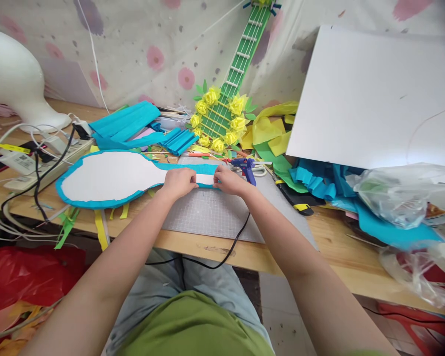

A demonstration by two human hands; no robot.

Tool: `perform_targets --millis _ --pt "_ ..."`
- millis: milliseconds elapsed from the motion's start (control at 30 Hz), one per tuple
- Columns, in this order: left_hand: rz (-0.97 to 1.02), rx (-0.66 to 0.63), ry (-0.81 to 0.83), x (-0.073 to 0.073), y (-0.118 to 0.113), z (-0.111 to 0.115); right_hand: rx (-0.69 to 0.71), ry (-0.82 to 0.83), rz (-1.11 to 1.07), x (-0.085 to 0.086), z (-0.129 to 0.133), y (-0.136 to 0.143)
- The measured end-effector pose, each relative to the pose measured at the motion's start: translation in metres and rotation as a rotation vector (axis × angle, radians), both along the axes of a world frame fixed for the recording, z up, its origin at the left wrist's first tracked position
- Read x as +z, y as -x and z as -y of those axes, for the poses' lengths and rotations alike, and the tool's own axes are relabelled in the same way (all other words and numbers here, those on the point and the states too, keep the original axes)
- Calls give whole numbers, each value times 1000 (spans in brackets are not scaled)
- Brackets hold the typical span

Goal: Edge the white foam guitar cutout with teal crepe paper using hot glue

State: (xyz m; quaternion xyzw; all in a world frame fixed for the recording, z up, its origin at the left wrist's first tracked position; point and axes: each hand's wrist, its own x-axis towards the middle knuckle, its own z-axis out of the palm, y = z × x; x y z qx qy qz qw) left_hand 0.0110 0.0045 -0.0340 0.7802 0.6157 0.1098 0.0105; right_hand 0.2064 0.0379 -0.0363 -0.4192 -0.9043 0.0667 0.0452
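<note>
A white paddle-shaped board (107,177) with a blue paper border lies flat, its wide end at the left and its narrow neck over the grey cutting mat (222,215). My left hand (180,182) is closed on the lower edge of the neck, fingers pressed together. Just to its right, my right hand (228,180) pinches the neck near its right end. A short white stretch of the neck shows between the hands. Behind the right hand sits a blue glue gun (246,168), its black cord running down across the mat.
A green guitar shape with yellow paper flowers (217,121) leans at the back. Power strip (48,165) and foam head (13,74) are at the left. A white board (378,99), a cutter (294,198) and plastic bags (396,193) lie right. Blue crepe paper (128,121) is behind.
</note>
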Motion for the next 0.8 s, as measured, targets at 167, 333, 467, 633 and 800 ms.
perform_targets --millis 167,333,467,633,800 --pt "-31 -185 -81 -3 -11 -5 17 18 34 2 -4 1" --pt "-142 -279 -58 -13 -22 -14 21 17 -3 -1 -5 -1" --pt "-171 -291 -50 -12 -22 -20 24 41 -101 -3 -3 -5" --pt "-129 -321 -52 -14 -17 -27 21 -37 -332 -14 8 -21" --pt "-92 -348 -80 -20 -14 -31 3 -156 -340 -32 23 -35"
